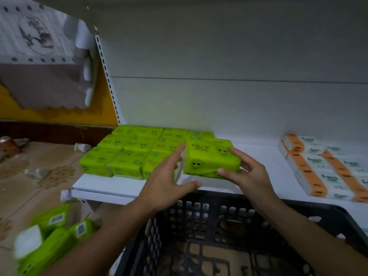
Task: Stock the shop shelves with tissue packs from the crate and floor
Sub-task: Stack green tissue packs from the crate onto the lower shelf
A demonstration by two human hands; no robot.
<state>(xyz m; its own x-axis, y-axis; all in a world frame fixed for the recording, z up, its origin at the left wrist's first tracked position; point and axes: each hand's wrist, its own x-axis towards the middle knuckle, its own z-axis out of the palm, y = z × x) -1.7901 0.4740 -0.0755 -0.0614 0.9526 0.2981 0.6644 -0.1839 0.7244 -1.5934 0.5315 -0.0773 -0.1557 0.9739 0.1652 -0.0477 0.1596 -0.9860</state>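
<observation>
A green tissue pack (209, 158) with smiley faces lies on the white shelf (111, 186), at the right end of several rows of like green packs (127, 154). My right hand (245, 174) touches its right side and front edge with straight fingers. My left hand (169, 180) is spread wide, fingertips against the pack's left side. More green packs (47, 242) lie on the floor at lower left. The black plastic crate (219, 236) stands under my arms, and no packs show inside it.
Orange-and-white facial tissue packs (322, 168) fill the shelf's right end. Bare shelf lies between the two groups. On the tiled floor at left are a stone (37, 173), a can (8, 145) and scattered debris. A patterned sheet (45, 56) hangs at upper left.
</observation>
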